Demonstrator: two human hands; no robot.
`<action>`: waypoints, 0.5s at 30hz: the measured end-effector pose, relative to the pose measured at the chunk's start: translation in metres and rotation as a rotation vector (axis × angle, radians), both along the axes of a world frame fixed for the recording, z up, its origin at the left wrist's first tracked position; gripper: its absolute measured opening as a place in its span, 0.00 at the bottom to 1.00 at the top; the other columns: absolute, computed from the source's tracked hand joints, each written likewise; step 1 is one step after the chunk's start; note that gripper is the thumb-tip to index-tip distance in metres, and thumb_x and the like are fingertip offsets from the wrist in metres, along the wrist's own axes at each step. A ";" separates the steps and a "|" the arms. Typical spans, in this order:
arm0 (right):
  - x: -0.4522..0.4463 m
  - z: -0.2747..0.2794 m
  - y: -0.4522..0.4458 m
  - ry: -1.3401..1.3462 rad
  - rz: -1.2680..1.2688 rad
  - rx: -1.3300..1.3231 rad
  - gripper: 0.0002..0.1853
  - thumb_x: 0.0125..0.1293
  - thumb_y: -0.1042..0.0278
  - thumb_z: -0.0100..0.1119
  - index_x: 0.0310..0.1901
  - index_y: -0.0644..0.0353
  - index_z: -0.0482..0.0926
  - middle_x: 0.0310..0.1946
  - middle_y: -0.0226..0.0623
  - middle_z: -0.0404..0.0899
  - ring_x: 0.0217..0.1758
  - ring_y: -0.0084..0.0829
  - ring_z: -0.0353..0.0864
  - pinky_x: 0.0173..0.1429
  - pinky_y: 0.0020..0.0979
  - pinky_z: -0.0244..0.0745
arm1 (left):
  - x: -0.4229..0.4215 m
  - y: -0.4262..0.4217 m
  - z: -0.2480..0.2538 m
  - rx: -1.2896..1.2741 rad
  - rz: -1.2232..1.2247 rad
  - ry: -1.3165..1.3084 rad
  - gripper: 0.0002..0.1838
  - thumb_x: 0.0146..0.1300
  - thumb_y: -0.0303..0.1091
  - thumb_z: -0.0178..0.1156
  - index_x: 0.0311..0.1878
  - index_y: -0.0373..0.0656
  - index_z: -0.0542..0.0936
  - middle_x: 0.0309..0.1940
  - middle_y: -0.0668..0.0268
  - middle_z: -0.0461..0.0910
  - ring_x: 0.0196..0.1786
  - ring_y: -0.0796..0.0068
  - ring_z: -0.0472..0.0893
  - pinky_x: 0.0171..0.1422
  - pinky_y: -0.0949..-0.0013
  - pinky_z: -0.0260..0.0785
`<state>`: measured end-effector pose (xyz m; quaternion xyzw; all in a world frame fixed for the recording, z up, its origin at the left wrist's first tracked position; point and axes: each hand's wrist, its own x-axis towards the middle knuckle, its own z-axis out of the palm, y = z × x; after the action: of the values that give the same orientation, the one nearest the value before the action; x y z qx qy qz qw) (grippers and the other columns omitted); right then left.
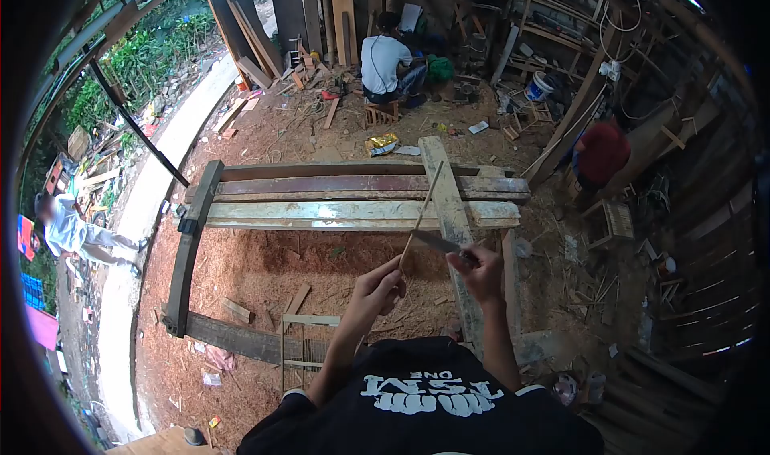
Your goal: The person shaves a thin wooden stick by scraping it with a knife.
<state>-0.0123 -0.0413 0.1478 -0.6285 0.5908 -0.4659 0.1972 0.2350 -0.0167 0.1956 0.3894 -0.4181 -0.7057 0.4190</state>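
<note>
A thin wooden stick (426, 204) slants up and away from my left hand (380, 289), whose fingers are closed round its lower end. My right hand (480, 272) grips the handle of a knife (435, 241). The blade points left, and its tip meets or nearly meets the stick just above my left hand. Both hands are in front of my chest, over the near side of a wooden frame (321, 212) that bears long boards. A wide plank (446, 198) crosses these boards behind the knife.
A person in a white shirt (385, 63) sits at the back. Another person in red (603, 154) bends at the right, near a small stool (611, 221). At the far left a person in white (72, 229) is by the pale path (164, 162). Wood scraps (236, 310) lie on the shavings.
</note>
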 end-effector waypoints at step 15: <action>0.048 0.030 0.017 -0.014 0.299 -0.064 0.26 0.57 0.43 0.74 0.31 0.64 0.85 0.16 0.32 0.75 0.19 0.22 0.74 0.25 0.28 0.66 | -0.014 -0.002 -0.012 -0.085 -0.053 -0.046 0.23 0.77 0.33 0.52 0.73 0.42 0.69 0.29 0.76 0.75 0.23 0.92 0.65 0.23 0.82 0.55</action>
<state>0.0357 -0.0244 0.1779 -0.7123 0.4741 -0.4541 0.2483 0.2213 -0.0185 0.1836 0.3760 -0.4675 -0.6890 0.4067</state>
